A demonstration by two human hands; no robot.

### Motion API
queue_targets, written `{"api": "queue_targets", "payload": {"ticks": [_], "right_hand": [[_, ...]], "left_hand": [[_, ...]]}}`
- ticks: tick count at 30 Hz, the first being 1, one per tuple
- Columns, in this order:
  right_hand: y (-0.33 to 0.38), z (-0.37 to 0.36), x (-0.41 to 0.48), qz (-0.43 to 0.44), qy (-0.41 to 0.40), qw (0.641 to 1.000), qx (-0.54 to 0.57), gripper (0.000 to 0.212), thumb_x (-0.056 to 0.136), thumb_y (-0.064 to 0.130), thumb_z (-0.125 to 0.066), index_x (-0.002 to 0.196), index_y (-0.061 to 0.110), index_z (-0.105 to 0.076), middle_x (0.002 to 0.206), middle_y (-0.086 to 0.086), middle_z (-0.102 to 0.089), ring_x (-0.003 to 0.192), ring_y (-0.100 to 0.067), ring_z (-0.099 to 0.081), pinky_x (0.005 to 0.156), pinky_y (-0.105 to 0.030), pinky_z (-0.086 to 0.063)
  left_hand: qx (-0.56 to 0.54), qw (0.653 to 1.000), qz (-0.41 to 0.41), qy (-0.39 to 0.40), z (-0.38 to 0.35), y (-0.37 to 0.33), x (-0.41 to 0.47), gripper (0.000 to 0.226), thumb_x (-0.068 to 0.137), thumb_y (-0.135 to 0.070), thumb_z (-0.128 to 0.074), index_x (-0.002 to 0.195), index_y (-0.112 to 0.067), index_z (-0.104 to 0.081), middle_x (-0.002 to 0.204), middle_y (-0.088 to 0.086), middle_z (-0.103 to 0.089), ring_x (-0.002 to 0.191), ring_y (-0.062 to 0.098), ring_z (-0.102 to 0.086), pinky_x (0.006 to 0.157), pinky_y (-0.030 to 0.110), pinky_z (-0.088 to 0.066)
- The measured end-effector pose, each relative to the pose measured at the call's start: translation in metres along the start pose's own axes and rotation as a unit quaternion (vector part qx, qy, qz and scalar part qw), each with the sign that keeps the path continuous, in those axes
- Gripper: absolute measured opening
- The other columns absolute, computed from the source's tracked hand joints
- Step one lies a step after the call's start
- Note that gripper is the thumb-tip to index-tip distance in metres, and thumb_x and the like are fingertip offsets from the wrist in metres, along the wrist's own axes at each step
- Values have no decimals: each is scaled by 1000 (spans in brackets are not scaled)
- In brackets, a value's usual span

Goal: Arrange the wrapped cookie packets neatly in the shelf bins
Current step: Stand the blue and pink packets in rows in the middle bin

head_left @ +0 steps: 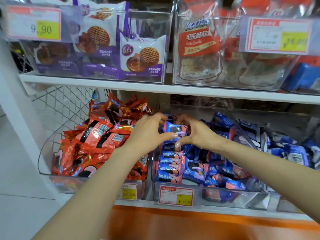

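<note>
On the lower shelf a clear middle bin [204, 192] holds several blue-and-pink wrapped cookie packets, some stacked in a neat column [170, 164] at its front left. My left hand [149, 134] and my right hand [195, 131] both hold one blue-and-pink packet [175, 129] above that column, fingers curled round its sides. To the left, a clear bin [45, 163] is heaped with red cookie packets [98, 134]. Further blue packets [292, 153] lie in a pile on the right.
The upper shelf carries clear bins of purple waffle-cookie packets [142, 58] and red cola-candy bags [199, 47]. Price tags [176, 195] hang on the bin fronts. A white shelf board [155, 87] runs just above my hands. A wire mesh panel [65, 104] stands at the left.
</note>
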State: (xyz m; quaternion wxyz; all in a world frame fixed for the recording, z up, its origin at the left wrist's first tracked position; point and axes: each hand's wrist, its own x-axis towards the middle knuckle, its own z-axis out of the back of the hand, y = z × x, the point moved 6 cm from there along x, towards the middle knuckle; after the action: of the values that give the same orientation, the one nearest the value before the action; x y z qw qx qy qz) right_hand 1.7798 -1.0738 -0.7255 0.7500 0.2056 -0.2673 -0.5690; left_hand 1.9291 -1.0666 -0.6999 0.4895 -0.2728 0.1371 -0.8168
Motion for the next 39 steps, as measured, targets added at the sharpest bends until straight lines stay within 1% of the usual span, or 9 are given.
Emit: {"api": "queue_targets", "payload": {"ticks": [5,9,12,17,21,23,30,34,39], "right_hand": [[10,12,-14,12,-20,992,125,50,62,17,-86,97,29,-52,108,-3,-61,70,-21,-55,69,-31,-47],[9,24,-17,-8,-6,985,169,34,75,10,-75,97,28,-58,105,-13,-67,76,-21,-61,73,-17,-48],[4,28,-17,-29,-6,994,106,22,76,18,-76,87,30,-61,98,-15,-69,78,-13,-59,68,-11,-43],[-15,66,1,-67,-145,987,-17,39,72,20,-80,107,12,-64,94,0,-62,87,-16,-58,65,-16,-40],[-19,34,21,-93,-64,993,-37,28,73,20,-80,90,20,-57,91,-4,-66,79,-23,-65,70,-32,-50],[-22,10,33,-93,-33,993,-60,29,72,20,-80,93,16,-60,94,-8,-66,86,-23,-63,73,-30,-47],[-36,-16,56,-124,-55,988,-70,37,74,26,-78,103,10,-61,99,-5,-65,95,-22,-58,74,-27,-41],[-36,-11,58,-104,-76,985,-118,28,80,27,-72,104,16,-62,103,-5,-68,100,-25,-61,85,-35,-48],[-40,-14,53,-103,-72,977,-174,29,78,41,-71,99,24,-61,103,4,-67,102,-21,-59,87,-31,-38]], "left_hand": [[-69,998,3,-10,-5,-2,7,46,76,-29,-75,115,-13,-56,87,-5,-60,80,11,-57,67,19,-42],[-125,992,6,-19,-3,-1,9,40,75,-18,-77,110,-11,-59,90,4,-63,76,13,-55,69,21,-45],[-114,993,2,-19,-5,-2,9,38,77,-16,-75,110,-12,-57,93,1,-63,77,10,-55,66,13,-44],[39,997,32,-57,4,13,6,38,82,-26,-69,115,-15,-55,107,1,-58,102,20,-52,84,34,-45],[77,996,21,-30,2,16,1,33,86,-27,-63,116,-17,-55,114,2,-54,108,19,-49,84,30,-40],[78,997,8,-27,2,15,-1,31,87,-25,-61,117,-18,-54,116,1,-52,110,19,-48,84,28,-39],[85,996,4,-16,3,16,-3,29,89,-26,-58,117,-20,-54,119,0,-49,107,16,-50,76,23,-33],[91,996,16,-15,4,16,-2,28,88,-27,-59,116,-22,-56,117,0,-50,109,17,-49,74,25,-35],[90,996,21,-14,3,14,-1,27,88,-26,-59,115,-23,-56,117,0,-50,106,17,-51,73,25,-35]]}}
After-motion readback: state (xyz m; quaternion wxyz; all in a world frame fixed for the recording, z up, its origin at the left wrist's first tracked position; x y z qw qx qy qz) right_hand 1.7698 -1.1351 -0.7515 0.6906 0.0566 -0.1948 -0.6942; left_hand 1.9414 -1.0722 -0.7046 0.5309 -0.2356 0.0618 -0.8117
